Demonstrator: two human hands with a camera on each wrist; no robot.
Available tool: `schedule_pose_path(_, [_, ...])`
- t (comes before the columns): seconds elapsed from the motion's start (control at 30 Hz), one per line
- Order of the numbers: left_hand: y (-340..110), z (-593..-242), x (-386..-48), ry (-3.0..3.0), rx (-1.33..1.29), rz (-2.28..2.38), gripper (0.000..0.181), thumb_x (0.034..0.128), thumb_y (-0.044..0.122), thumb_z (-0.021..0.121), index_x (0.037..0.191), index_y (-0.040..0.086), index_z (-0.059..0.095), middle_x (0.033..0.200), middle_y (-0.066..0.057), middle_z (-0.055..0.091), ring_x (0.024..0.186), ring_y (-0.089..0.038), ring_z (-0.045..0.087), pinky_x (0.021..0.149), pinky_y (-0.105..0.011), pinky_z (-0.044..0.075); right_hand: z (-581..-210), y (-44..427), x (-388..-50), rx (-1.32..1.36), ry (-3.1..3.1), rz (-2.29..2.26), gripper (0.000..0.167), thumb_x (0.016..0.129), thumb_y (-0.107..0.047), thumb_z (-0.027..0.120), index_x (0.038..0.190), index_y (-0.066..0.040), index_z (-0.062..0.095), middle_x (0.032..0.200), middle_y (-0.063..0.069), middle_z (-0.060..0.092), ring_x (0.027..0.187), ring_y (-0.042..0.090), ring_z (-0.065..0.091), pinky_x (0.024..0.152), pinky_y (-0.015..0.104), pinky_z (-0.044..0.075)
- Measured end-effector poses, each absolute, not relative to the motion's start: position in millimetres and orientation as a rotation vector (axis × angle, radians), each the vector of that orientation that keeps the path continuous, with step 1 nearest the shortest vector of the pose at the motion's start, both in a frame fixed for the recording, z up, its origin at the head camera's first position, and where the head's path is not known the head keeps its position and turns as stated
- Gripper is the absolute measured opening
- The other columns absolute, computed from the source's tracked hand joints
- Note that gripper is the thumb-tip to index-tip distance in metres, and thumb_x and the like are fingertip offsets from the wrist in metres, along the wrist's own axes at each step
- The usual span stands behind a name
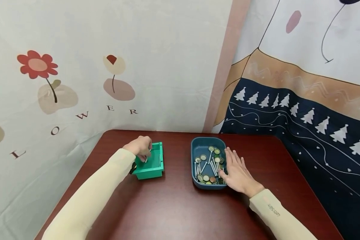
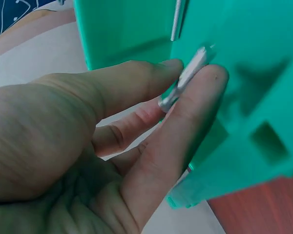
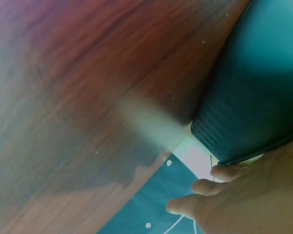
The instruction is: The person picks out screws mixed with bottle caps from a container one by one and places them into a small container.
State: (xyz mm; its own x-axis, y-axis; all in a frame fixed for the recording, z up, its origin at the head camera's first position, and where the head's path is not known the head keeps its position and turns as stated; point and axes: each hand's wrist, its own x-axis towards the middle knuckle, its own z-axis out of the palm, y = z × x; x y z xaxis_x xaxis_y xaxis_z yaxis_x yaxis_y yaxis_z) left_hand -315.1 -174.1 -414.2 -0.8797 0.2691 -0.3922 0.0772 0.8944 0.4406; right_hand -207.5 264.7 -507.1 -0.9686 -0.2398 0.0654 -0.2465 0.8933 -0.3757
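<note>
Over the green tray [image 1: 150,174], the left hand [image 1: 140,147] pinches a small silvery screw [image 2: 189,73] between thumb and finger; in the left wrist view the hand [image 2: 132,122] holds it slanted above the tray floor. Another screw [image 2: 176,20] lies inside that tray. The blue bin [image 1: 210,187] holds several long screws [image 1: 213,167] and round caps [image 1: 206,178]. The right hand [image 1: 239,175] rests on the bin's right rim, its fingers extended; in the right wrist view, the hand [image 3: 249,195] lies against the bin's side [image 3: 254,87].
Both containers stand on a dark red wooden table [image 1: 174,213], the green one left of the blue one. Behind the table hangs a pale cloth [image 1: 168,66] with flower prints, and at right a dark blue printed cloth [image 1: 288,126].
</note>
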Motion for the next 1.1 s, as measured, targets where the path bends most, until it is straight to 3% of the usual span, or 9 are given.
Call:
schedule_pose_path(0.17, [-170.8,-413.5,-314.8,2.625,0.249,0.586,0.034,0.1089,0.001,0.079,0.14,-0.009,0.069,0.114,-0.025,0.077,0.079,-0.028,0.087,0.074,-0.038,0.073,-505.8,264.3,-207.9,0.394,-3.027,0.609,0.097,0.115,-0.043,0.066,0.185,0.001,0.015,0.195,0.025,0.016,0.179,0.059,0.017,0.139,0.086,0.016])
schedule_pose_path(0.33, [-171.3,-412.8,-313.4,2.682,0.295,0.577,0.032,0.1099,0.005,0.079,0.138,-0.007,0.071,0.12,-0.025,0.078,0.085,-0.031,0.087,0.08,-0.041,0.073,-503.8,262.1,-207.2,0.388,-3.032,0.614,0.096,0.116,-0.042,0.066,0.185,0.001,0.015,0.196,0.024,0.014,0.18,0.058,0.016,0.14,0.086,0.015])
schedule_pose_path(0.63, [-165.0,-409.1,-308.3,2.934,0.387,0.45,0.029,0.1104,0.017,0.079,0.135,0.001,0.073,0.133,-0.023,0.078,0.108,-0.033,0.073,0.093,-0.053,0.065,-503.9,262.5,-204.6,0.367,-3.041,0.615,0.097,0.116,-0.042,0.066,0.185,0.001,0.014,0.196,0.024,0.014,0.18,0.057,0.015,0.14,0.085,0.016])
schedule_pose_path(0.87, [-156.3,-406.3,-298.7,3.042,0.458,0.397,0.045,0.1111,0.03,0.081,0.148,0.008,0.069,0.138,-0.019,0.072,0.109,-0.033,0.074,0.094,-0.057,0.067,-504.3,263.0,-202.9,0.378,-3.042,0.622,0.097,0.115,-0.041,0.066,0.185,0.002,0.014,0.196,0.025,0.014,0.179,0.058,0.016,0.14,0.086,0.014])
schedule_pose_path(1.1, [-145.7,-407.3,-287.7,3.109,0.568,0.361,0.06,0.1117,0.041,0.079,0.162,0.012,0.063,0.159,-0.022,0.064,0.136,-0.043,0.066,0.11,-0.064,0.061,-501.4,263.5,-203.1,0.395,-3.034,0.604,0.096,0.115,-0.041,0.066,0.185,0.003,0.014,0.195,0.026,0.015,0.179,0.059,0.017,0.139,0.086,0.016])
